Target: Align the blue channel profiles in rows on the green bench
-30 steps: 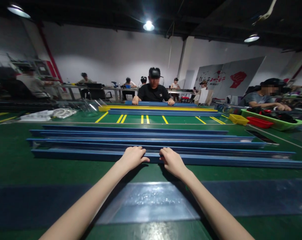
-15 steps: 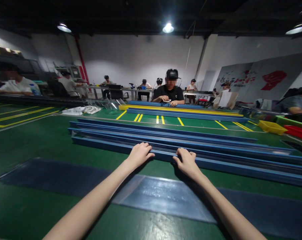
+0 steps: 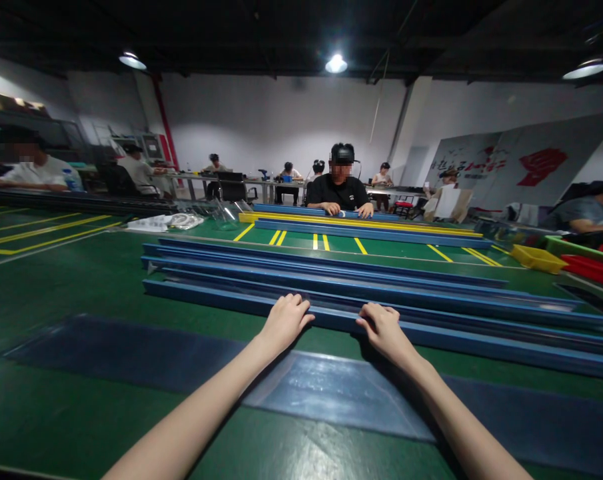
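Note:
Several long blue profiles lie side by side across the green table. My left hand is closed over the nearest blue profile, its thumb on the near side. To the right, my right hand grips the same profile, fingers curled over its top edge. A stretch of profile shows between the two hands. Behind it lie more blue profiles, close together. A flat dark blue translucent sheet lies on the table under my forearms.
Across the table sits a person in black, hands at a yellow profile and blue ones. A yellow bin and a red bin stand at the right. Bagged parts lie back left.
Both my hands and the nearest profile have shifted slightly toward me and right in view; a gap has widened behind its left end. The person opposite has lowered their hands onto the profiles.

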### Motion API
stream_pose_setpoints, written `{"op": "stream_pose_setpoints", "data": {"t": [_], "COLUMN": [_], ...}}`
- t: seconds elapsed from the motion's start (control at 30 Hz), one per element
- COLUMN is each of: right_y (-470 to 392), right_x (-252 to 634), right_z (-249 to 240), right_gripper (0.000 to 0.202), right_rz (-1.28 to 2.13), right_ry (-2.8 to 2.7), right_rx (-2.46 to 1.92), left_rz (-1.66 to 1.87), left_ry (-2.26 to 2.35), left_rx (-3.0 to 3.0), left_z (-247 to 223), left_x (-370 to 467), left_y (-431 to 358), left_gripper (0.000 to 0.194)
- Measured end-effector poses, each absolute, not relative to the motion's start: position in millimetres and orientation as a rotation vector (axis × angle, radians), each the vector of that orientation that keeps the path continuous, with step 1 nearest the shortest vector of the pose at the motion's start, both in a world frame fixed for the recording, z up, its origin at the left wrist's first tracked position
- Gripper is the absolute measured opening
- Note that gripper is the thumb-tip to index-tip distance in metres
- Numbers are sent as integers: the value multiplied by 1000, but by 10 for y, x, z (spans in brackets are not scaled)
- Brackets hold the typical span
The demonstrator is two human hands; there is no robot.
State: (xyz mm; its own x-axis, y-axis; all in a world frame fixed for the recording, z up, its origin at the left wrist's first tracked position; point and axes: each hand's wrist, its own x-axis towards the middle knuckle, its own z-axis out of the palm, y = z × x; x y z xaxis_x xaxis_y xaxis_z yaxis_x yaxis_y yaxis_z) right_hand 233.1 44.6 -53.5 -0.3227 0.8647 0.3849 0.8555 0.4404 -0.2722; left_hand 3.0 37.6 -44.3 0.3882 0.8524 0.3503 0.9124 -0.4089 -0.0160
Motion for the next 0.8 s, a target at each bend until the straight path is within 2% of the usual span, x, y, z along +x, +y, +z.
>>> {"op": "stream_pose_setpoints", "data": {"t": [0.2, 0.53, 0.8], "right_y": [419, 453, 453], "right_x": [2395, 2694, 2746], "right_z": [-514, -477, -425], "right_gripper": [14, 16, 17], "right_rz": [56, 29, -55], "right_ry": [-2233, -2297, -2419], "right_rx": [-1483, -1444, -1380], "left_rz": [-429, -516, -474], "left_ry": [-1511, -1263, -1437], "left_rx": [-2477, -2530, -2433], "left_z": [-460, -517, -461], "left_x": [23, 10, -107], "left_y": [301, 283, 309], "left_gripper": [19, 35, 24]}}
